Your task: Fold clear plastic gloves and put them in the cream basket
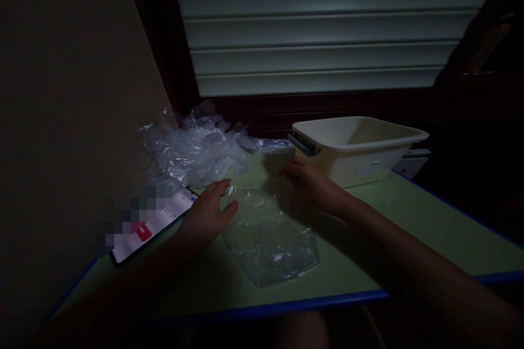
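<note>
A clear plastic bag (272, 251) lies creased and nearly flat on the pale green table, its far part hard to make out in the dim light. My left hand (210, 210) is at its upper left edge, thumb and fingers apart and nothing gripped between them. Over the bag's upper right corner, my right hand (307, 180) has its fingers bent and pressed together, seemingly pinching the thin film. Beyond my left hand rises a loose heap of crumpled clear plastic bags (200, 147).
A cream plastic bin (360, 158) with a dark handle stands at the back right. By my left forearm lies a lit phone (153, 223). A flat plastic packet (272, 145) sits at the back. Blue edging (319, 304) borders the table (417, 223); a wall is on the left.
</note>
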`<state>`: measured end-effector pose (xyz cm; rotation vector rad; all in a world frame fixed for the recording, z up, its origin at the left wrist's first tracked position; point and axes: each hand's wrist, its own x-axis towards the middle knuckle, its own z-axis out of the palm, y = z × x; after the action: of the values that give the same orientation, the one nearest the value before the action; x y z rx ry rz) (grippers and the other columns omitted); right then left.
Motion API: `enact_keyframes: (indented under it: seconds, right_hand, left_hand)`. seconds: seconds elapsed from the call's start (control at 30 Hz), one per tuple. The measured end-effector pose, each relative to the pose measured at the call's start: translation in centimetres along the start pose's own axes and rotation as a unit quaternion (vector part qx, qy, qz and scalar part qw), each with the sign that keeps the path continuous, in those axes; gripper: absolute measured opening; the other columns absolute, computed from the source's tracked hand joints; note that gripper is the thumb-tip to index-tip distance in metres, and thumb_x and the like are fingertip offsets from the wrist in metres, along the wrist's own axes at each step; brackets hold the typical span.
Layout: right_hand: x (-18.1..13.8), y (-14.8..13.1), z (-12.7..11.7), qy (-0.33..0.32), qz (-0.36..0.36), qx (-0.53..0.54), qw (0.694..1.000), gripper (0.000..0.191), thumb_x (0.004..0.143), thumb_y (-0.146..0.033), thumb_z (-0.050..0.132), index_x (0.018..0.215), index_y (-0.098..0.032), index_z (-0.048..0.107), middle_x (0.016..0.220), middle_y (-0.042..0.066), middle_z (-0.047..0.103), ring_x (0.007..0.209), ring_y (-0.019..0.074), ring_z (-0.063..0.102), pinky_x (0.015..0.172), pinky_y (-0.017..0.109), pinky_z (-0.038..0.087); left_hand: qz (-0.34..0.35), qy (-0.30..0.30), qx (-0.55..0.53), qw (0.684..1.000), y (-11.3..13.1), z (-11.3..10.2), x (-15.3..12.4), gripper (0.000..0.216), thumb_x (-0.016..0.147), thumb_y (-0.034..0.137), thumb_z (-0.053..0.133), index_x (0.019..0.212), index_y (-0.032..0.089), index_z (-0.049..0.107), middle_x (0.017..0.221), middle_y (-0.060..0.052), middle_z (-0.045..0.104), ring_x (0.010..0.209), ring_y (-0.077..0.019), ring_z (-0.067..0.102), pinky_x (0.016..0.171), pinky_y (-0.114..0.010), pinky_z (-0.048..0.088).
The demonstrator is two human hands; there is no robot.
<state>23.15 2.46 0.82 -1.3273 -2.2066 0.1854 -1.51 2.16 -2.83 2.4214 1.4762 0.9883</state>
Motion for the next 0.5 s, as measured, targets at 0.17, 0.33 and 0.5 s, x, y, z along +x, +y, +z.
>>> enact_keyframes:
  seconds: [0.17,0.33,0.5]
  right_hand:
    - [0.0,-0.4,-0.3,0.067,-0.068,0.083,0.992,0.025,0.079,-0.006,0.04,0.086,-0.015,0.062,0.088,0.009,0.053,0.08,0.0183,0.053,0.071,0.03,0.044]
    - [-0.1,-0.6,-0.6,0.073,-0.065,0.097,0.99,0.023,0.076,-0.005,0.041,0.085,-0.012,0.061,0.084,0.007,0.05,0.073,0.0168,0.053,0.066,0.03,0.044]
    - [0.0,-0.3,-0.3,0.067,-0.028,0.139,0.988,0.024,0.074,-0.004,0.043,0.09,-0.012,0.058,0.083,0.006,0.053,0.072,0.016,0.055,0.064,0.029,0.045]
  left_hand:
    - [-0.092,0.013,-0.108,0.99,-0.1,0.4,0.4,0.055,0.07,0.036,0.054,0.119,0.014,0.043,0.114,-0.012,0.055,0.095,-0.0226,0.057,0.086,-0.04,0.045]
    - [-0.122,-0.008,-0.189,0.974,0.1,-0.1,1.0,0.052,0.064,0.032,0.057,0.111,0.012,0.047,0.091,-0.006,0.06,0.082,-0.0179,0.059,0.079,-0.034,0.048]
    - [-0.121,-0.032,-0.186,0.975,0.4,-0.9,1.2,0.032,0.064,0.029,0.056,0.093,0.014,0.056,0.07,0.001,0.057,0.069,-0.0158,0.059,0.068,-0.029,0.049]
